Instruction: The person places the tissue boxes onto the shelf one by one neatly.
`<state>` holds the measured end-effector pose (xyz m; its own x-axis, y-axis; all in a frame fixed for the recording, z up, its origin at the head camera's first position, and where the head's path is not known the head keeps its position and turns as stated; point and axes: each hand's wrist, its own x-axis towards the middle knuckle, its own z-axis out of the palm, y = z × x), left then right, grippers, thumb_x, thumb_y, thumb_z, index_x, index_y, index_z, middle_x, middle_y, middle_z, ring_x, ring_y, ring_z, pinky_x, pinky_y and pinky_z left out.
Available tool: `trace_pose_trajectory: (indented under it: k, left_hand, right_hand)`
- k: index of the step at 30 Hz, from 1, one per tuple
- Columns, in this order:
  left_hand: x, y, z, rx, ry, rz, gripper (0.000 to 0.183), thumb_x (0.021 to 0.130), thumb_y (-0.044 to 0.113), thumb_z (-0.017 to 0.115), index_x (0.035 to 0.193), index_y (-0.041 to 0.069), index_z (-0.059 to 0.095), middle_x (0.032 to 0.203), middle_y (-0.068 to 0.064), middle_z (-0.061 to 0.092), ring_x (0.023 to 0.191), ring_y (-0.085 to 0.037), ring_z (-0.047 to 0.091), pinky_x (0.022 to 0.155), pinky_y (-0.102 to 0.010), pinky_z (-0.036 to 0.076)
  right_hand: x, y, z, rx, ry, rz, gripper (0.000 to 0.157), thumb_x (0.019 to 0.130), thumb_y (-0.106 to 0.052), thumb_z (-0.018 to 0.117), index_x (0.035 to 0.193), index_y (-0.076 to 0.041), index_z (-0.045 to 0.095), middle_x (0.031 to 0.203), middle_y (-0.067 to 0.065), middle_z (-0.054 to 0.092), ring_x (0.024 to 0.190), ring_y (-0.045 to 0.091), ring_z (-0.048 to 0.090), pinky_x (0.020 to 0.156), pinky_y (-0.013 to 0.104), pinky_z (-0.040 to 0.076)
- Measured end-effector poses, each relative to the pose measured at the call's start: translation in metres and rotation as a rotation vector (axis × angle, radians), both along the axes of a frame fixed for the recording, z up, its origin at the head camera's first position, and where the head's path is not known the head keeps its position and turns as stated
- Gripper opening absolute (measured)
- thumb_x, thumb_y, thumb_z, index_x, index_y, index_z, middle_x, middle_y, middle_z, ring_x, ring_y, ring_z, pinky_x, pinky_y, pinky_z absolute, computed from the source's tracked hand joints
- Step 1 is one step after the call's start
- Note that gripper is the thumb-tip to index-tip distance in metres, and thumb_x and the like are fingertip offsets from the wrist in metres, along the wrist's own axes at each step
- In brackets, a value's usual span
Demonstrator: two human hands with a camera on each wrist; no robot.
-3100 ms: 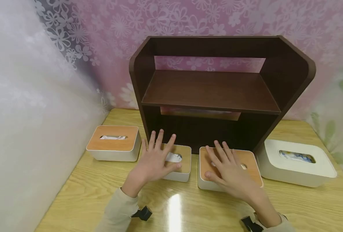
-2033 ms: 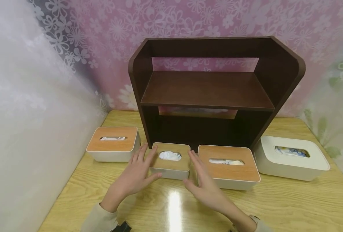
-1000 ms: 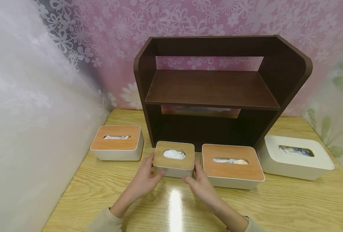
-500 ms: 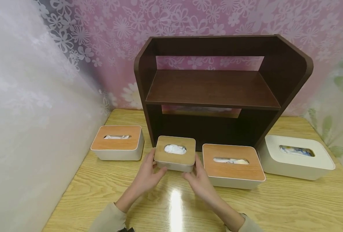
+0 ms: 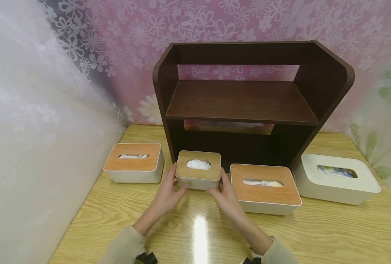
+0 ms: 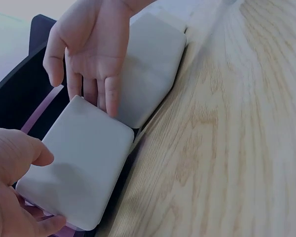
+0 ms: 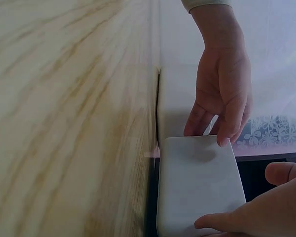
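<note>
Between my two hands is a small tissue box (image 5: 198, 175) with a white body and a light wooden lid; white tissue shows in its oval slot. The left hand (image 5: 166, 194) holds its left end, thumb at the front and fingers along the side. At the right end, my right hand (image 5: 227, 198) grips it in the same way. In the left wrist view the box's pale front (image 6: 84, 158) lies between both hands. Just behind the box is the lower opening of a dark brown shelf (image 5: 241, 101). Whether the box is raised off the table, I cannot tell.
To the left sits a tissue box with an orange-brown lid (image 5: 134, 165). A larger wooden-lidded tissue box (image 5: 264, 192) is close to the right hand, and an all-white tissue box (image 5: 339, 183) is farther right. All stand on a wooden table (image 5: 169, 242).
Both hands moved from spread over two boxes to the ends of the small tissue box and took hold of it. The box has since shifted away from me, towards the shelf.
</note>
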<state>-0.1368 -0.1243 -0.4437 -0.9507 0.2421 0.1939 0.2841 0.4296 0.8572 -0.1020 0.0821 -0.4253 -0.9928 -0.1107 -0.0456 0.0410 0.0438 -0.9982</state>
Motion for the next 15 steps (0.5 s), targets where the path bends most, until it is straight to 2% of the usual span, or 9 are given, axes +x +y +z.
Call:
trace_pose_trajectory:
  k: [10, 15]
  left_hand:
    - [-0.0016, 0.0021, 0.0025, 0.000, -0.009, 0.023, 0.077, 0.095, 0.010, 0.063, 0.154, -0.009, 0.016, 0.147, -0.028, 0.034, 0.124, -0.033, 0.047, 0.101, -0.046, 0.048]
    - [-0.0024, 0.0025, 0.0044, -0.001, 0.013, 0.026, 0.077, 0.094, 0.009, 0.063, 0.154, -0.008, 0.018, 0.145, -0.027, 0.036, 0.124, -0.034, 0.048, 0.100, -0.046, 0.049]
  right_hand:
    - [-0.0029, -0.0022, 0.0027, -0.037, -0.012, -0.025, 0.087, 0.093, -0.003, 0.055, 0.160, -0.007, 0.000, 0.166, 0.010, 0.009, 0.152, 0.029, 0.007, 0.119, 0.056, 0.012]
    - [-0.0037, -0.0024, 0.0047, -0.039, -0.001, -0.032, 0.085, 0.093, -0.003, 0.055, 0.160, -0.010, 0.002, 0.166, 0.008, 0.011, 0.152, 0.029, 0.007, 0.118, 0.058, 0.012]
